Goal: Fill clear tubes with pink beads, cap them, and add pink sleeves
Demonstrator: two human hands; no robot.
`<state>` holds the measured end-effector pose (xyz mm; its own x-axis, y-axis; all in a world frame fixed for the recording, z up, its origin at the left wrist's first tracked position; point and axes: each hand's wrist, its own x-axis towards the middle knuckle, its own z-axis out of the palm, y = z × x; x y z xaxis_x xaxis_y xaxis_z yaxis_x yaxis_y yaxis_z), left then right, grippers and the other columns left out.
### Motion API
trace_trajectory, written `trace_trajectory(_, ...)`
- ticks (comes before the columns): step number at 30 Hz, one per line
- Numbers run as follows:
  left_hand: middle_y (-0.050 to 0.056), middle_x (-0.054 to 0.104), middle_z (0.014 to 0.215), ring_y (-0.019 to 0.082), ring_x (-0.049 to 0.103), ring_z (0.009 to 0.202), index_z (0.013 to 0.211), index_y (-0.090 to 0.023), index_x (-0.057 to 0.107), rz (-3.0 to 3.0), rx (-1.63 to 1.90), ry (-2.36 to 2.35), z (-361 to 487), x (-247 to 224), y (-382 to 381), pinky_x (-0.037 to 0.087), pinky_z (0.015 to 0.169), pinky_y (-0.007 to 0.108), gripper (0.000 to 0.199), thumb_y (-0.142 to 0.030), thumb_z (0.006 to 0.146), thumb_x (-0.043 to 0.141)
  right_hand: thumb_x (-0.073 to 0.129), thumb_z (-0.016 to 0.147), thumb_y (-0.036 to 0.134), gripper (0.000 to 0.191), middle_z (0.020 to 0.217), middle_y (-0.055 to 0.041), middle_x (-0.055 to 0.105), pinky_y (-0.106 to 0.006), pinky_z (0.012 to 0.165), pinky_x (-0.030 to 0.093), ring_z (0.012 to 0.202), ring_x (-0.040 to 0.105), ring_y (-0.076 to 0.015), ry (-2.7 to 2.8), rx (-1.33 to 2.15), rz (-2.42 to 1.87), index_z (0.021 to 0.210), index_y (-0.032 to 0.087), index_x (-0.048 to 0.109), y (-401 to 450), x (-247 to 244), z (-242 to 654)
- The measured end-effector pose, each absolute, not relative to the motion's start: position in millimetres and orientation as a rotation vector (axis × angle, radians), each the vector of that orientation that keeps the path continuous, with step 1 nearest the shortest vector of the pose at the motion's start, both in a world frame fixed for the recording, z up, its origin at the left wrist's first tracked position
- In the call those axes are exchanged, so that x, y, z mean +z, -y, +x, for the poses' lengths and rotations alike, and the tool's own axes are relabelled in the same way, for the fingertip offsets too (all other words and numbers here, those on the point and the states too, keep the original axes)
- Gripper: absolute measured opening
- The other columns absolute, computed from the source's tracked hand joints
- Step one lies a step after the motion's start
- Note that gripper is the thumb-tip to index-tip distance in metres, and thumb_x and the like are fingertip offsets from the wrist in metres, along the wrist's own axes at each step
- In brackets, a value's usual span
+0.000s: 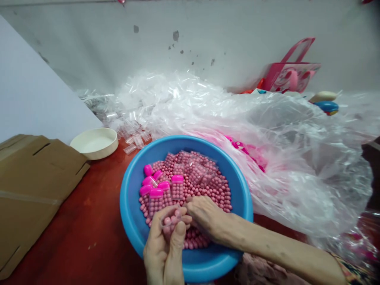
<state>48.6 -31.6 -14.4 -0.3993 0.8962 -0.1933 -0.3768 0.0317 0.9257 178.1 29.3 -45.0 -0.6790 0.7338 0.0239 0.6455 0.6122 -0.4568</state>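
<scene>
My left hand (166,245) is wrapped round a small clear plastic container (166,228), its open top facing up, with several pink beads in it. Right beside it, my right hand (204,215) is closed with fingers curled toward the container; what they hold, if anything, is hidden. Both hands are over a blue basin (130,221) of loose pink beads (218,196). On the beads at the left lie several filled containers with bright pink caps (177,179). Filled clear containers without visible caps (197,170) lie toward the back of the basin.
Behind the basin, empty clear containers (136,140) are heaped against the wall. Crumpled clear plastic bags (276,130) spread to the right, with bright pink pieces (246,149) inside. A white shallow bowl (96,152) and cardboard (35,190) are on the left. A pink bag (292,75) stands at the back right.
</scene>
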Motion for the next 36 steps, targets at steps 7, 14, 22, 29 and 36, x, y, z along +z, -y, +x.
trace_trajectory(7, 0.004, 0.074, 0.086, 0.013, 0.068, 0.078, 0.092, -0.017, 0.067, 0.591, 1.558, -1.194, 44.0, -15.9, 30.1, 0.053, 0.070, 0.014, 0.023, -0.028, 0.073, 0.072, 0.038, 0.091, 0.023, 0.020, 0.068, 0.0006, 0.051, -0.027, 0.062, 0.040, 0.061, 0.044, -0.0123, 2.426, 0.798, -1.285, 0.077, 0.018, 0.052, -48.9, -16.7, 192.5)
trace_trajectory(14, 0.004, 0.071, 0.078, 0.016, 0.068, 0.069, 0.097, -0.016, 0.067, 0.586, 1.239, -0.853, 30.2, -8.9, 27.3, 0.056, 0.065, 0.023, 0.023, -0.026, 0.076, 0.070, 0.045, 0.088, 0.047, 0.045, 0.119, -0.0076, 0.058, -0.033, 0.081, 0.049, 0.100, 0.056, -0.0204, 1.929, 1.364, -1.427, 0.128, 0.025, 0.050, -33.3, 39.5, 211.8)
trace_trajectory(22, 0.006, 0.071, 0.065, 0.018, 0.068, 0.057, 0.082, -0.013, 0.069, 0.491, 1.126, -0.801, 27.9, -2.2, 23.0, 0.055, 0.054, 0.027, 0.017, -0.023, 0.069, 0.075, 0.051, 0.085, 0.049, 0.038, 0.112, -0.0039, 0.064, -0.039, 0.090, 0.046, 0.103, 0.058, -0.0220, 1.896, 1.413, -1.372, 0.116, 0.030, 0.062, -23.6, 49.4, 198.0)
trace_trajectory(29, 0.006, 0.073, 0.074, 0.018, 0.070, 0.068, 0.090, -0.016, 0.071, 0.417, 1.122, -0.773, 25.4, -2.6, 25.4, 0.056, 0.065, 0.026, 0.016, -0.019, 0.073, 0.071, 0.050, 0.086, 0.045, 0.035, 0.108, -0.0047, 0.067, -0.039, 0.093, 0.045, 0.100, 0.060, -0.0224, 1.959, 1.256, -1.334, 0.113, 0.028, 0.065, -21.5, 46.1, 195.1)
trace_trajectory(36, 0.010, 0.075, 0.077, 0.021, 0.072, 0.068, 0.087, -0.012, 0.071, 0.391, 1.045, -0.669, 21.3, 0.8, 21.7, 0.057, 0.059, 0.024, 0.017, -0.020, 0.072, 0.073, 0.049, 0.088, 0.040, 0.029, 0.090, -0.0020, 0.072, -0.028, 0.072, 0.054, 0.080, 0.065, -0.0182, 1.962, 1.287, -1.187, 0.100, 0.026, 0.071, -28.8, 53.7, 189.8)
